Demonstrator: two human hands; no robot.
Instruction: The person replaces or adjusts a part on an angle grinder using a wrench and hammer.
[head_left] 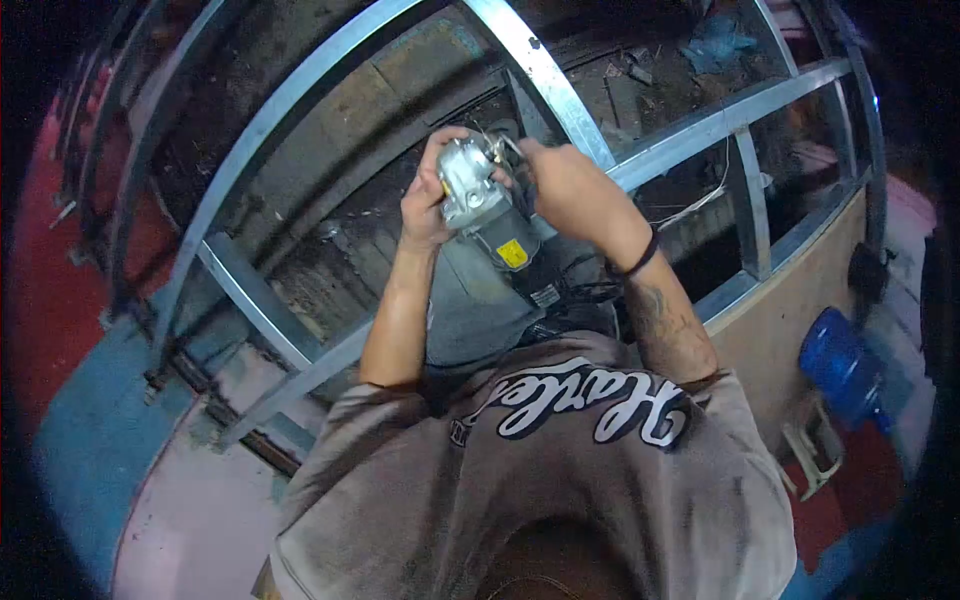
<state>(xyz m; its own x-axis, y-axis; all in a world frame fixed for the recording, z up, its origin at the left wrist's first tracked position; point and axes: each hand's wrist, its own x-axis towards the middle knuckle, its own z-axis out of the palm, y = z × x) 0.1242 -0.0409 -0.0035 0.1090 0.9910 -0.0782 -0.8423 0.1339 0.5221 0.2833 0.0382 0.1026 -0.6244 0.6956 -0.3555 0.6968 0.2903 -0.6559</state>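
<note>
A silver metal gearbox joined to a dark motor body with a yellow label is held up in front of my chest. My left hand wraps round the silver housing from its left side. At the housing's upper right, my right hand is closed on a small metal piece, too small to name. Dark cables hang by the motor's lower end, close to my shirt.
A metal frame of square tubes surrounds me, with curved bars on the left. A wooden panel lines the right side. Beyond it are a blue water jug and a pale plastic stool. Blue plastic lies upper right.
</note>
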